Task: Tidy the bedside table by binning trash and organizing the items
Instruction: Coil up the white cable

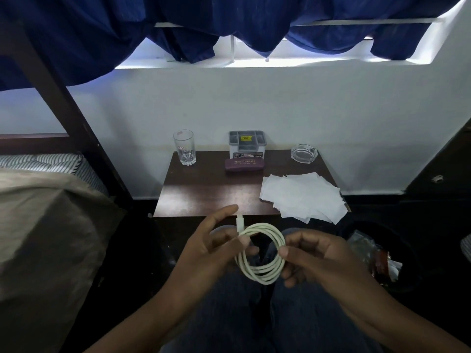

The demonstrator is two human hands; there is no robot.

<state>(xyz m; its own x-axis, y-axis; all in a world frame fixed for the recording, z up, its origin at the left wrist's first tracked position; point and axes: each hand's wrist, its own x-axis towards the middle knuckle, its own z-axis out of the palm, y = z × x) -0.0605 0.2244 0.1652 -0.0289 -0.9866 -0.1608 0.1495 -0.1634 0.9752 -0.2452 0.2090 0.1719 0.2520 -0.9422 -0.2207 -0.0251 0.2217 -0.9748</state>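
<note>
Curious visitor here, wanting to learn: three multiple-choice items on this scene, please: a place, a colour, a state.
1. Where is the glasses case? A) before the grey organizer B) in the glass C) on the bed
2. Colour of the cable? A) black B) white C) red
3. The cable is: A) coiled, held by left hand and right hand B) flat on the table C) plugged in
Answers: A, it lies at the organizer's front; B, pale white loops; A, both hands pinch the loops.
</note>
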